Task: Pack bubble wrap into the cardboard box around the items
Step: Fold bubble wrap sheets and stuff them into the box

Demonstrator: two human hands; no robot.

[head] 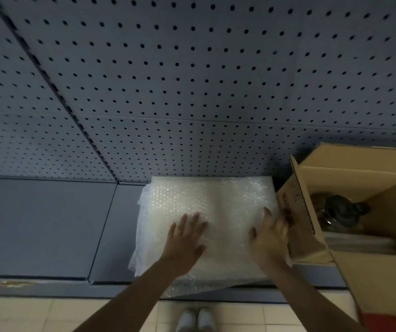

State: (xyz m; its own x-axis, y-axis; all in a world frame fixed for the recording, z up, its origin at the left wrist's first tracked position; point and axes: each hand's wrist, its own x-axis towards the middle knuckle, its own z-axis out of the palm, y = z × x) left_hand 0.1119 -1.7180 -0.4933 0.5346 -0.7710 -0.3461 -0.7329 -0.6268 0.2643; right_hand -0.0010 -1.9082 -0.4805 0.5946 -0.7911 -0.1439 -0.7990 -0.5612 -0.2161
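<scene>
A stack of white bubble wrap [206, 202] lies on the grey shelf, its back edge against the pegboard. My left hand [185, 240] rests flat on the sheet with fingers spread. At the stack's right edge my right hand [271, 236] lies on the wrap with fingers straight, touching the left wall of the cardboard box. The open cardboard box [297, 212] stands to the right with its flaps up. Inside it I see a dark round lidded item [343, 209] and something pale and flat [357, 243] beneath it.
A grey pegboard wall [192, 80] rises behind the grey shelf [43, 224]. The shelf's front edge runs along the bottom, above a tiled floor [48, 312] where pale shoes [195, 319] show. Something red [390, 322] sits under the box's front flap.
</scene>
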